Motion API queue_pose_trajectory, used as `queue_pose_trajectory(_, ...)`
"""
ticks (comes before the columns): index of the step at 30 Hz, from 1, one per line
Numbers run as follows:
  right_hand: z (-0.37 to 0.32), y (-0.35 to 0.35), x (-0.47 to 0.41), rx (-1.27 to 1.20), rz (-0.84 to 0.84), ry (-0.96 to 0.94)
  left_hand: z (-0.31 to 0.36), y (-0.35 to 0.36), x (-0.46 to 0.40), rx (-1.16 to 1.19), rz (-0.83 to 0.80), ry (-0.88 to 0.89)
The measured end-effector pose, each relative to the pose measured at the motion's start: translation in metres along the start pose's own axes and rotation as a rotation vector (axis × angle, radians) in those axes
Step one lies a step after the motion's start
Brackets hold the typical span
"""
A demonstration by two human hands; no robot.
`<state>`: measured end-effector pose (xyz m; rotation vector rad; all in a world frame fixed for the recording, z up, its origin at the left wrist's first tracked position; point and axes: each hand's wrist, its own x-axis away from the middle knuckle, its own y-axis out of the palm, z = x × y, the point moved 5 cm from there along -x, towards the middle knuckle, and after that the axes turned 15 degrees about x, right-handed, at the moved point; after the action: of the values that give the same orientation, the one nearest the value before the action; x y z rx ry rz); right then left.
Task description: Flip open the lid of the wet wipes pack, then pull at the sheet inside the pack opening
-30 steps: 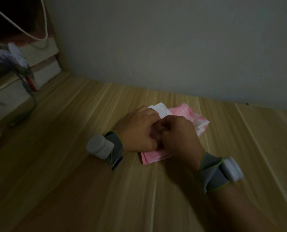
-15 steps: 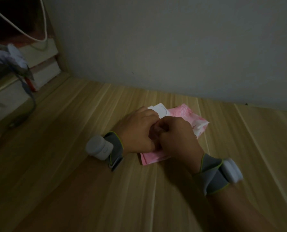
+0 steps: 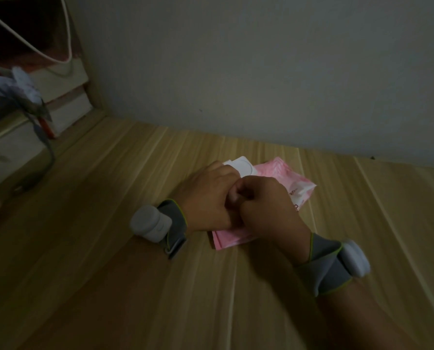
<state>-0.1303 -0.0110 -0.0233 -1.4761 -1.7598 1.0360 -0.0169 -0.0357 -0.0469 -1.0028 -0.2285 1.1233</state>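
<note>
A pink wet-wipe pack [image 3: 290, 178] lies flat on the wooden table [image 3: 135, 274], its white flip lid [image 3: 243, 166] raised at the far side. My left hand [image 3: 208, 199] rests on the pack's left part with its fingers curled at the lid. My right hand [image 3: 266, 207] lies over the pack's middle, fingers curled in, pressed against the left hand. What the fingertips pinch is hidden beneath both hands. Each wrist wears a grey strap with a pale sensor box.
A grey wall [image 3: 261, 72] stands close behind the pack. At the left are shelves with stacked books [image 3: 59, 97], a white cable [image 3: 66, 41] and a crumpled bluish item [image 3: 21, 82]. Bare wood extends around the hands.
Both hands stay on the pack with only slight shifts; the right hand has edged a little toward the left hand. The pack has not moved.
</note>
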Motion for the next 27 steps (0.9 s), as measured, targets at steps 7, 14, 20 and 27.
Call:
queue_pose_trajectory(7,0.001,-0.002,-0.001,-0.046,-0.002,-0.082,0.002,-0.001,0.0,0.025,0.001,-0.025)
queue_pose_trajectory(14,-0.001,-0.021,0.004,-0.07,-0.064,-0.186,0.004,-0.002,0.001,0.054,-0.009,-0.044)
queue_pose_trajectory(20,0.034,-0.052,-0.005,0.395,0.183,-0.136,0.008,-0.001,0.005,0.033,0.032,0.041)
queue_pose_trajectory(27,0.049,-0.049,-0.009,0.608,0.044,-0.171,0.008,-0.003,0.005,0.03,0.036,0.026)
